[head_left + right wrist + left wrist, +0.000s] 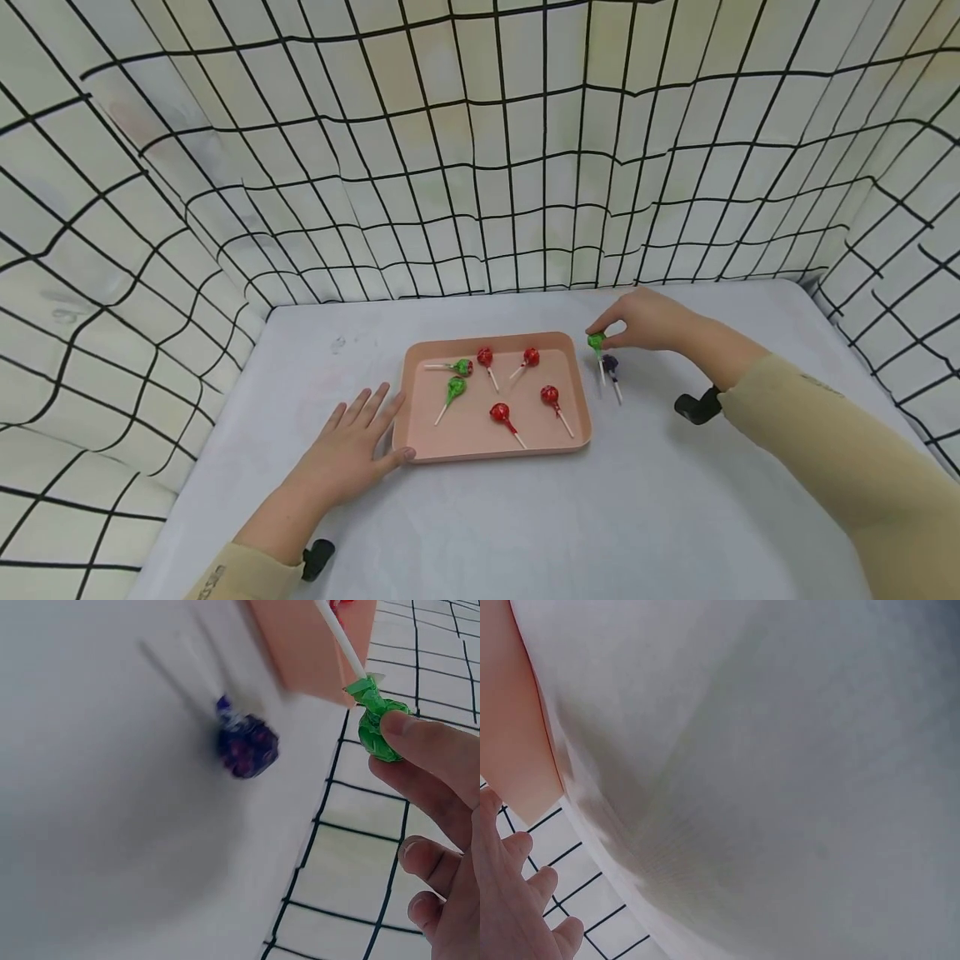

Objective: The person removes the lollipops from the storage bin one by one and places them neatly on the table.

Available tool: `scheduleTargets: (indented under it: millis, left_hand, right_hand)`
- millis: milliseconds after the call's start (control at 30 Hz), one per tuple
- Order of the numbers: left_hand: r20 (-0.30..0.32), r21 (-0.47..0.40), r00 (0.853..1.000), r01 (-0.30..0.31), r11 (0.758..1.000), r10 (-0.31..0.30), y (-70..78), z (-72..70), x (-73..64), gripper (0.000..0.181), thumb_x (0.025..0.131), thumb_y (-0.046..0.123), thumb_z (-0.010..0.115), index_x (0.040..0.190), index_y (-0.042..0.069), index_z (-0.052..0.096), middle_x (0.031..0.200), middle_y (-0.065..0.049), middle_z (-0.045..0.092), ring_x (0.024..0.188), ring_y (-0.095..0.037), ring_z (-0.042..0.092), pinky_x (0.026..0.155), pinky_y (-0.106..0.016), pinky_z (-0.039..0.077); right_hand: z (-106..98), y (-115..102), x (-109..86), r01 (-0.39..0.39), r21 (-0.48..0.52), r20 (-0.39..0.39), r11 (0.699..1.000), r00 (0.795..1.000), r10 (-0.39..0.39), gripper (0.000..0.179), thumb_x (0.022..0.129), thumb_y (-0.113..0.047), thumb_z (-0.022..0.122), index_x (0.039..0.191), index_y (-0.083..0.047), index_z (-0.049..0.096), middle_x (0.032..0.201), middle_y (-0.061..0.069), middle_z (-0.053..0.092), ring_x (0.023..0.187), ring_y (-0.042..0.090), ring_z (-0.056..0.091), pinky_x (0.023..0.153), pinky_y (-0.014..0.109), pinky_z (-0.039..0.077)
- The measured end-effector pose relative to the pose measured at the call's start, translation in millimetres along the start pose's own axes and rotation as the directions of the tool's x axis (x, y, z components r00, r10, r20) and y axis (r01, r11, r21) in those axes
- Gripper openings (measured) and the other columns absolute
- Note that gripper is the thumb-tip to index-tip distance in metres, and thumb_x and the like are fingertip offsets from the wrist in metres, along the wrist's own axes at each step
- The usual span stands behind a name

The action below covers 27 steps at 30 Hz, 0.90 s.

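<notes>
My right hand (647, 321) pinches the wrapped head of a green lollipop (379, 729) between thumb and finger, its white stick pointing away from the hand. Just beside it a purple lollipop (611, 365) lies on the table, right of a pink tray (465, 446). Fingers spread, my left hand (351, 454) lies at the tray's left edge, its thumb by the near left corner. Inside the tray are two green lollipops (456, 387) and several red lollipops (500, 412). The left wrist view shows only some fingertips (546, 881) and the tray's side.
A white-covered table (510, 533) lies under everything. White walls with a black grid (517, 167) rise at the back and both sides. Black wrist devices (697, 406) are worn on both arms.
</notes>
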<state>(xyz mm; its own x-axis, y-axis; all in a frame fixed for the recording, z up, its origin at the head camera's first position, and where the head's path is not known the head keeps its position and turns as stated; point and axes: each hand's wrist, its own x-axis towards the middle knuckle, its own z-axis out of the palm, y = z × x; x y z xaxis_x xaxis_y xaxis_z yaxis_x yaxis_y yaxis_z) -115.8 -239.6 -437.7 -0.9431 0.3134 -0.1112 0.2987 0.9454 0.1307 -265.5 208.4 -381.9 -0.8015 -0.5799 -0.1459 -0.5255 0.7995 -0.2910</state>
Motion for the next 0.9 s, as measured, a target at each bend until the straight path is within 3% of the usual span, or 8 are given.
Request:
scheduleTargets:
  millis: [300,433,567,800,900]
  left_hand:
    - [-0.004,0.004,1.000,0.013,1.000,-0.013,0.4,1.1,0.1,0.087,0.092,0.065,0.054,0.159,0.019,0.024,0.165,-0.011,0.017,0.150,-0.036,0.015,0.119,-0.061,0.012]
    - [0.000,-0.003,1.000,0.012,1.000,-0.012,1.0,-0.7,-1.2,0.088,0.091,0.069,0.051,0.159,0.019,0.025,0.165,-0.011,0.017,0.150,-0.036,0.015,0.119,-0.061,0.012]
    - [0.002,-0.005,1.000,0.010,1.000,-0.010,0.6,-1.4,-2.5,0.091,0.090,0.075,0.045,0.159,0.019,0.025,0.165,-0.011,0.017,0.150,-0.036,0.015,0.118,-0.061,0.012]
    - [-0.011,0.003,1.000,0.013,1.000,-0.013,1.7,-0.8,-1.4,0.087,0.091,0.066,0.055,0.159,0.018,0.026,0.164,-0.012,0.018,0.150,-0.037,0.016,0.118,-0.061,0.014]
    - [-0.013,0.004,1.000,0.009,1.000,-0.009,2.8,-2.4,-1.1,0.088,0.091,0.067,0.053,0.158,0.017,0.027,0.164,-0.012,0.019,0.149,-0.037,0.017,0.118,-0.061,0.014]
  right_hand:
    - [7,31,-25.2,-0.056,-0.004,0.003,0.998,0.998,0.056,0.032,0.086,-0.025,0.079,0.118,-0.025,0.076,0.113,-0.006,0.073,0.112,0.024,0.063,0.095,0.047,0.051]
    - [8,39,-31.8,-0.074,-0.010,0.005,0.997,0.997,0.074,0.032,0.086,-0.026,0.079,0.118,-0.026,0.076,0.114,-0.005,0.072,0.113,0.026,0.063,0.096,0.049,0.050]
    - [9,42,-34.2,-0.087,-0.001,0.010,0.996,0.996,0.087,0.032,0.086,-0.026,0.079,0.118,-0.026,0.076,0.115,-0.004,0.072,0.114,0.027,0.062,0.096,0.051,0.050]
    - [16,43,-30.9,-0.090,0.023,0.039,0.996,0.995,0.089,0.030,0.087,-0.025,0.078,0.117,-0.025,0.076,0.116,-0.002,0.072,0.115,0.028,0.062,0.098,0.052,0.049]
    - [22,45,-28.4,-0.107,0.034,0.051,0.994,0.993,0.105,0.029,0.087,-0.025,0.078,0.116,-0.026,0.077,0.118,-0.001,0.071,0.117,0.029,0.062,0.099,0.053,0.048]
